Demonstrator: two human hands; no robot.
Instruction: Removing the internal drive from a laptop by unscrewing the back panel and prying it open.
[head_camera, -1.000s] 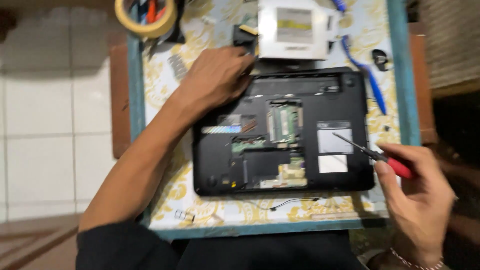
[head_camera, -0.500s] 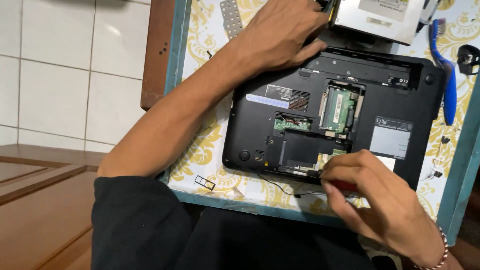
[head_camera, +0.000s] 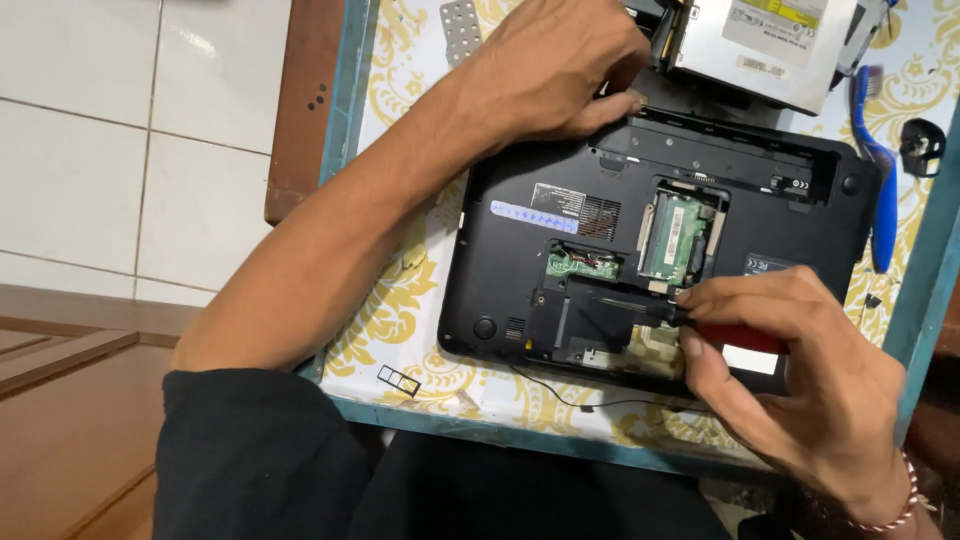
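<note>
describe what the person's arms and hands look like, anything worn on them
Both forearms are bare. The left hand wears nothing visible; a black sleeve covers that upper arm. The right hand has a thin beaded bracelet in red and white at the wrist. No gloves or rings show.

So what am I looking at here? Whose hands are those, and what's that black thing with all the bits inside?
The picture comes from a camera on a person's head, looking down at their own hands. The black thing is a laptop lying upside down on a table with a yellow patterned cloth, its covers off so the green circuit boards show. The left hand presses on the laptop's far edge. The right hand holds a red-handled screwdriver, tip down in the open part. Behind lie a silver disc drive and a blue toothbrush.
</note>
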